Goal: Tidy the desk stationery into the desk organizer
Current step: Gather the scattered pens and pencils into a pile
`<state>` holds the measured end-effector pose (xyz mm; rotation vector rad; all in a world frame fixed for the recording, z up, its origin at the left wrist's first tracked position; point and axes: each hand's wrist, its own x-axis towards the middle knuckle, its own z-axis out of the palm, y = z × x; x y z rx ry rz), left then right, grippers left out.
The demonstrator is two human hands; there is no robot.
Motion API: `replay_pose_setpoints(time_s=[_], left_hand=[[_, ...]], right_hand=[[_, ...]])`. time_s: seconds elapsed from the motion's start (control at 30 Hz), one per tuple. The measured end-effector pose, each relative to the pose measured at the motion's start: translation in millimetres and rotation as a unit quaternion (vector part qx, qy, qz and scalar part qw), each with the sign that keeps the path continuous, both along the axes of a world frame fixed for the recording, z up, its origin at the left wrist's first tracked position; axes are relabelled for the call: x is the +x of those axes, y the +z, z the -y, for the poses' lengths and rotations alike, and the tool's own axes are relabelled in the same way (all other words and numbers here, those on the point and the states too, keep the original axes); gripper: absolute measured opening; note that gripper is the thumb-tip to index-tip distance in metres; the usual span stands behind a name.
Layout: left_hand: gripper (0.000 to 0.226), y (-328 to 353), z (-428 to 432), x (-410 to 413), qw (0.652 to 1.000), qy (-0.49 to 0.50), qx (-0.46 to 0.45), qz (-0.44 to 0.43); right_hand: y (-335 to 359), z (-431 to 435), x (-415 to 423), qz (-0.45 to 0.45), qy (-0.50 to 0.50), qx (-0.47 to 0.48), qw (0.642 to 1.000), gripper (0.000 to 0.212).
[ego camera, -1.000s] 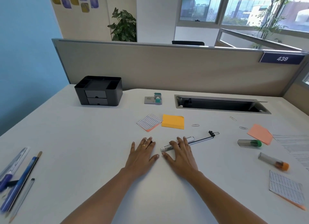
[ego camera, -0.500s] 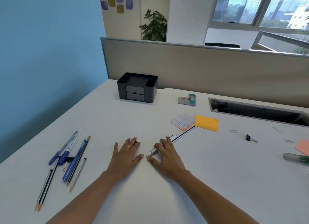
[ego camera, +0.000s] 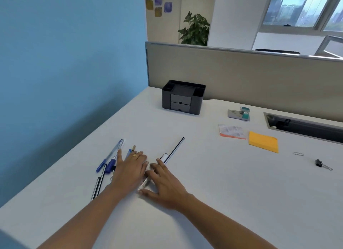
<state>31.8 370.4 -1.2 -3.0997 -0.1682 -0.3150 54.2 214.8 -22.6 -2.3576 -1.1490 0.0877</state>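
Note:
A black desk organizer (ego camera: pixel 182 96) with two small drawers stands at the back of the white desk (ego camera: pixel 222 193). My left hand (ego camera: pixel 130 169) lies flat, fingers spread, over a bunch of blue pens and pencils (ego camera: pixel 109 158) at the left. My right hand (ego camera: pixel 163 183) rests flat on a white marker (ego camera: pixel 163 158) and a thin black pencil (ego camera: pixel 175 148), fingers apart, gripping nothing. A striped sticky pad (ego camera: pixel 232 131), an orange sticky pad (ego camera: pixel 263 142), a small stapler (ego camera: pixel 239 113), a paper clip (ego camera: pixel 298 153) and a black binder clip (ego camera: pixel 320 164) lie to the right.
A blue wall (ego camera: pixel 65 72) runs along the left desk edge. A beige partition (ego camera: pixel 241 78) closes the back. An open cable tray slot (ego camera: pixel 304 127) is sunk into the desk at the far right.
Both hands have slid left across the desk, the right one pushing the marker and pencil along. The left hand now covers the blue pens. The view has turned left.

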Motion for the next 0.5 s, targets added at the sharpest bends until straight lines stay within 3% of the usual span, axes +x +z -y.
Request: replay_pose_setpoints(time_s=[0.17, 0.23, 0.3, 0.37, 0.43, 0.5], left_hand=[[0.058, -4, -22, -5, 0.995, 0.013, -0.084, 0.053], [0.054, -1, -28, -9, 0.991, 0.026, -0.124, 0.043], [0.043, 0, -32, -13, 0.986, 0.034, -0.16, 0.029], [0.051, 1, -33, -15, 0.981, 0.03, -0.191, 0.028], [0.077, 1, -33, -17, 0.98, 0.018, -0.197, 0.017], [0.088, -2, -32, -17, 0.983, 0.011, -0.184, -0.007]], right_hand=[[4, -30, -11, 0.0, 0.062, 0.011, 0.998, 0.065], [8, -36, -13, -0.025, 0.077, 0.033, 0.996, 0.063], [13, -37, -12, -0.064, 0.063, 0.062, 0.994, 0.055], [15, -36, -8, -0.074, 0.014, 0.089, 0.993, 0.051], [15, -33, 0, -0.065, -0.051, 0.101, 0.991, 0.064], [11, -30, 10, -0.058, -0.097, 0.08, 0.99, 0.089]])
